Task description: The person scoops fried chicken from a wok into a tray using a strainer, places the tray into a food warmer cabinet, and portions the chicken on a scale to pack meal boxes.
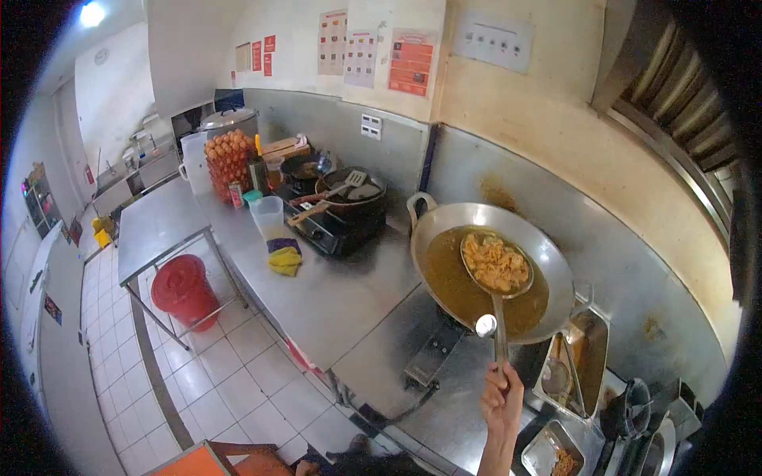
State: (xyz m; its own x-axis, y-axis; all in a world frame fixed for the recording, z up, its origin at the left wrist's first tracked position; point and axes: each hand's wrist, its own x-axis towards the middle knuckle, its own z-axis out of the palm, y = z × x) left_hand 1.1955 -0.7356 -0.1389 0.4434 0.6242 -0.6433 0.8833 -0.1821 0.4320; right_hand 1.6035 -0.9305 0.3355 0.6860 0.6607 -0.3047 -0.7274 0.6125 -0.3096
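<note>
- The right hand (502, 394) is holding the handle of a skimmer (499, 321); its grip is narrowing around the metal, fingers curling over it, on the near side of the wok (556, 274).
- The skimmer head is sitting within the wok's rim and is carrying golden-brown pieces (496, 262) (whether its underside is touching the oil (444, 274) is not showing clearly).
- The left hand (306, 469) is showing only as a small patch at the lower edge, well apart from the wok; the state of its grip cannot be told.
- The wok is resting above the worktop (349, 305), its looped handle (421, 208) pointing toward the wall.
- To the right of the wok, a rectangular metal tray (601, 341) is holding a second skimmer (558, 376); nearer the camera, a smaller tray (540, 458) is holding brown crumbs (564, 462).
- To the left of the wok, a black stove (349, 236) is supporting a dark pan (373, 208), and a slotted spatula (347, 184) is lying across that pan.
- Farther left of the wok, a yellow cloth (284, 262) is lying near a translucent container (267, 216).
</note>
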